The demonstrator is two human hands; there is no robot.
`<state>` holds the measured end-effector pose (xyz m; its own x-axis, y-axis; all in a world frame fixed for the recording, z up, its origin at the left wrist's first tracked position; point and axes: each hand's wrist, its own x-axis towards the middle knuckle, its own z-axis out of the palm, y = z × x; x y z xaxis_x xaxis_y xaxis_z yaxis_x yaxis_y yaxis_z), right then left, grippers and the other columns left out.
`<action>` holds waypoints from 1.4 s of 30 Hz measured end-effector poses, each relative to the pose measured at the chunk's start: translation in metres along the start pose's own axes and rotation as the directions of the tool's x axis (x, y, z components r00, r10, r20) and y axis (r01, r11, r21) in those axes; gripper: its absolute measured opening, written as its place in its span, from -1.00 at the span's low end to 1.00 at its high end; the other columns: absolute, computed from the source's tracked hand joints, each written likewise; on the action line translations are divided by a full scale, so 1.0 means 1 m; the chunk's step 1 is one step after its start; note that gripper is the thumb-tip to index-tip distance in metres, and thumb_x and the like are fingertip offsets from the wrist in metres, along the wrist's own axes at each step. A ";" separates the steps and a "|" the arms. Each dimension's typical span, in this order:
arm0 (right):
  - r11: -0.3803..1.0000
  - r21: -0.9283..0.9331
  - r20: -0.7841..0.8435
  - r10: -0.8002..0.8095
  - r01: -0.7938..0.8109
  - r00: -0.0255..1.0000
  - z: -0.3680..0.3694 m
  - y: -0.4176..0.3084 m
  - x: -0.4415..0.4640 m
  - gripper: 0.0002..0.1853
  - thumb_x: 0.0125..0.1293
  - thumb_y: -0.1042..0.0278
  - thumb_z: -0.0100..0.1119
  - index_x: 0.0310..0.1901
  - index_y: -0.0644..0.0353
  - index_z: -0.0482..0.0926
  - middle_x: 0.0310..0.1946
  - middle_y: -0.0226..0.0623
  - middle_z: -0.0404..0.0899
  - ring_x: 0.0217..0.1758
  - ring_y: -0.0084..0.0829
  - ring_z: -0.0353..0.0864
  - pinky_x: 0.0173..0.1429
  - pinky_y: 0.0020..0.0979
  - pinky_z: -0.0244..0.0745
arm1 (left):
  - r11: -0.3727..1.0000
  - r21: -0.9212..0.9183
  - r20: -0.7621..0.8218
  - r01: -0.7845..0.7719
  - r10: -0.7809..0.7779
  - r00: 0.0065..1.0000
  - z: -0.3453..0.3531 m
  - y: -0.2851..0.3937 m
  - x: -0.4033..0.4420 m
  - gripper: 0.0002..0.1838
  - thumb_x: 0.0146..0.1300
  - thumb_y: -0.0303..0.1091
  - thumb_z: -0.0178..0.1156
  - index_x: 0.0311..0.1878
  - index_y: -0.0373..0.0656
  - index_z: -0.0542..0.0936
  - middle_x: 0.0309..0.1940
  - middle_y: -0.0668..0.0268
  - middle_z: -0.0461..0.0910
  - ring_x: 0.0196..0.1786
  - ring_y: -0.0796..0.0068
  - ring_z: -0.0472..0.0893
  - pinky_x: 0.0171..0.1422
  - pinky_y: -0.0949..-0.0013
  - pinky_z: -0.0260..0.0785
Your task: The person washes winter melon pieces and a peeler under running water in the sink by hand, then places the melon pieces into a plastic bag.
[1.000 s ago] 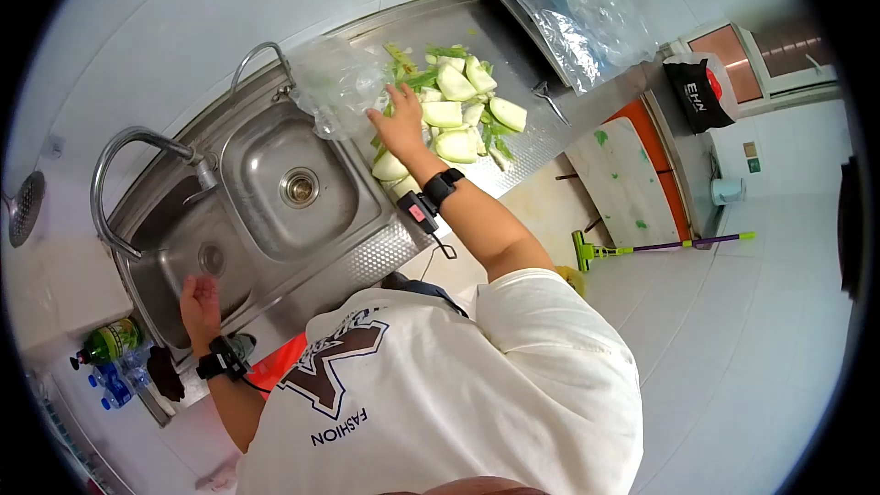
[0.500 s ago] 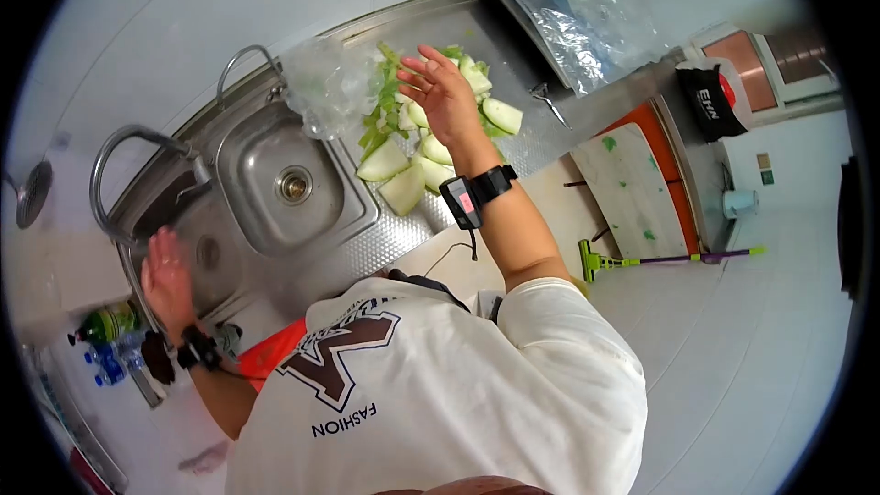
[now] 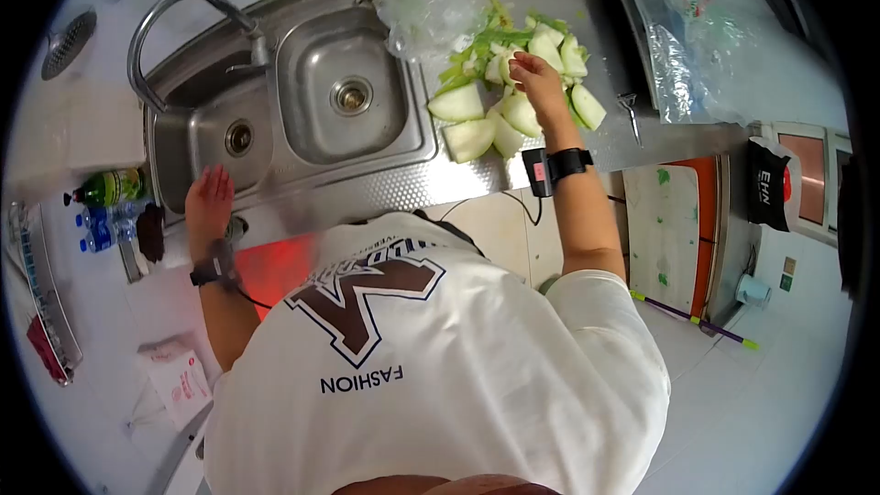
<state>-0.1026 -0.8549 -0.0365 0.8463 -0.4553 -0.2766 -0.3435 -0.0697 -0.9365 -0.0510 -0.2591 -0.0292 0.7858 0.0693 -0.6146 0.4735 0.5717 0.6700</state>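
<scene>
My left hand is at the front edge of the left sink basin, fingers stretched out, holding nothing. Over the gourd pieces on the right, my right hand has its fingers slightly bent, with nothing visible in it. Under and around it lie several large pale green-white gourd chunks, mixed with green peelings. The pile rests on the steel drainboard. A clear plastic bag sits beside the pile, on its left. Each wrist wears a black strapped device.
A tall faucet arches over the left basin; the right basin has its own tap. A metal peeler-like tool lies right of the gourd. Farther right is clear plastic wrapping. Bottles stand at the left.
The view has turned and shifted, so the sink now sits more level. My right hand's fingers, spread before, are now closer together and bent. My left hand stays open near the left basin.
</scene>
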 end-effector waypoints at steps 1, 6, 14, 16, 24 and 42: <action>0.994 -0.110 0.076 0.023 -0.014 0.997 -0.001 0.001 -0.002 -0.54 0.22 0.30 0.20 0.15 0.24 0.44 -0.01 -0.28 0.56 -0.01 -0.45 0.54 0.03 -0.42 0.42 | 1.000 0.001 -0.018 0.005 -0.005 1.000 -0.008 -0.003 0.004 -0.67 0.29 -0.32 0.08 0.08 -0.20 0.40 0.08 0.16 0.45 0.13 0.32 0.43 0.22 0.23 0.31; 0.637 -0.622 0.496 -0.131 0.456 0.859 0.039 0.005 -0.015 -0.46 0.01 0.38 0.31 0.12 0.08 0.49 0.05 -0.15 0.52 0.08 -0.11 0.49 0.14 -0.26 0.42 | 0.988 -0.076 0.058 0.134 -0.130 0.990 -0.012 -0.021 0.009 -0.89 0.27 -0.40 0.11 -0.18 -0.18 0.51 -0.21 0.24 0.59 -0.14 0.35 0.55 0.06 0.26 0.40; 0.314 -0.700 0.561 -0.314 0.641 0.766 0.081 0.043 0.001 -0.40 -0.22 0.38 0.36 0.01 0.03 0.51 -0.09 -0.12 0.50 0.00 -0.03 0.45 0.12 -0.17 0.41 | 0.987 -0.128 0.042 0.101 -0.097 0.994 0.007 -0.038 0.013 -0.88 0.28 -0.39 0.09 -0.14 -0.14 0.47 -0.18 0.25 0.56 -0.14 0.38 0.54 0.03 0.32 0.42; 0.317 -0.762 0.530 -0.197 0.565 0.825 0.084 0.029 -0.003 -0.29 -0.36 0.40 0.46 0.02 0.01 0.49 -0.11 -0.10 0.48 -0.01 -0.02 0.46 0.06 -0.19 0.44 | 0.990 -0.112 -0.010 0.088 -0.090 0.996 0.009 -0.037 0.011 -0.85 0.28 -0.39 0.09 -0.10 -0.14 0.46 -0.16 0.24 0.56 -0.13 0.39 0.53 0.02 0.32 0.42; 0.546 -0.782 0.392 0.055 0.301 0.918 0.084 -0.005 -0.005 -0.41 -0.14 0.38 0.41 0.03 0.26 0.48 -0.19 0.02 0.61 -0.17 -0.17 0.64 -0.07 -0.31 0.51 | 0.985 -0.068 0.033 0.161 -0.159 0.987 -0.013 -0.018 0.041 -0.77 0.29 -0.35 0.07 0.00 -0.13 0.44 -0.08 0.24 0.53 -0.10 0.40 0.50 0.08 0.31 0.39; 0.754 0.396 0.639 0.182 -0.523 0.747 0.506 -0.082 -0.052 -0.59 0.22 0.63 -0.01 0.13 0.25 0.31 0.01 -0.19 0.46 0.08 -0.22 0.49 0.18 -0.17 0.40 | 0.965 0.257 0.324 -0.045 -0.042 0.945 0.015 0.071 0.121 -0.62 0.32 -0.25 0.11 0.14 -0.17 0.41 0.04 0.29 0.47 0.03 0.49 0.47 0.03 0.35 0.36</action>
<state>0.0873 -0.3764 -0.0539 0.8300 0.2145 -0.5150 -0.5405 0.5375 -0.6473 0.0835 -0.2226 -0.0494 0.8516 -0.2234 -0.4743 0.5240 0.3387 0.7815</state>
